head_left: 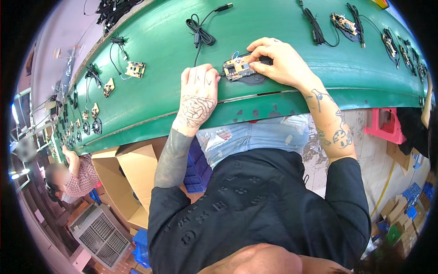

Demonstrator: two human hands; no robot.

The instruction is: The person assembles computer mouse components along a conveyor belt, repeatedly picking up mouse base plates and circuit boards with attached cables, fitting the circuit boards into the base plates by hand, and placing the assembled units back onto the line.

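Observation:
A tan circuit board (238, 68) with black and white parts sits on a black mouse base (253, 81) on the green bench. My right hand (285, 64) reaches over it from the right, thumb and fingers bent against the board's right side; the exact contact is partly hidden. My left hand (199, 93) is closed beside the board's left end. A black USB cable (200, 35), coiled farther up the bench, runs down under its curled fingers and comes out at the board.
The green conveyor-like bench (164, 55) carries more boards with cables, such as a board (135, 69) on the left and a mouse assembly (345, 26) on the right. Below are an open cardboard box (137, 173), a blue crate (197, 169) and a pink stool (385, 125). Another person (82, 176) works far left.

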